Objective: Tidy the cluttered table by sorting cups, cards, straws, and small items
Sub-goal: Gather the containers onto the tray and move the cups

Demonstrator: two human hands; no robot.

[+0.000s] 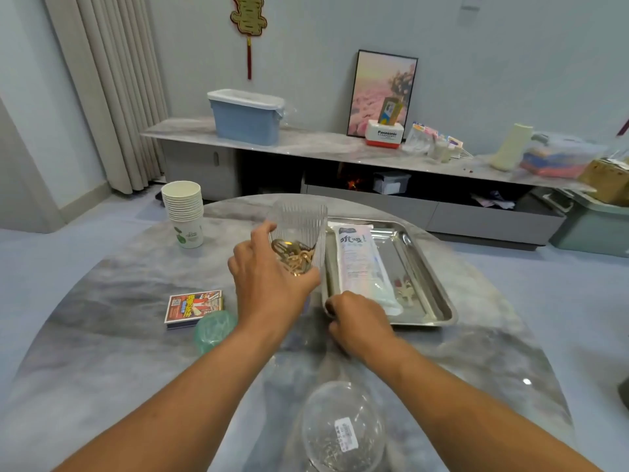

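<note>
My left hand (269, 277) grips a clear ribbed plastic cup (299, 223) at the table's middle; golden clips or small metal items lie in its bottom. Just right of it my right hand (357, 321) rests curled at the near left corner of a steel tray (429, 267); whether it pinches the rim I cannot tell. A white packet of straws (360, 264) lies lengthwise in the tray, with a small pale item (406, 291) beside it. A card box (194, 306) lies to the left, a stack of paper cups (183, 212) at the far left.
A green crumpled bag or lid (214, 330) sits by the card box. A clear glass bowl (343, 434) stands at the near edge of the round marble table (102, 335). Behind, a long low cabinet (306, 144) carries a blue bin and assorted clutter.
</note>
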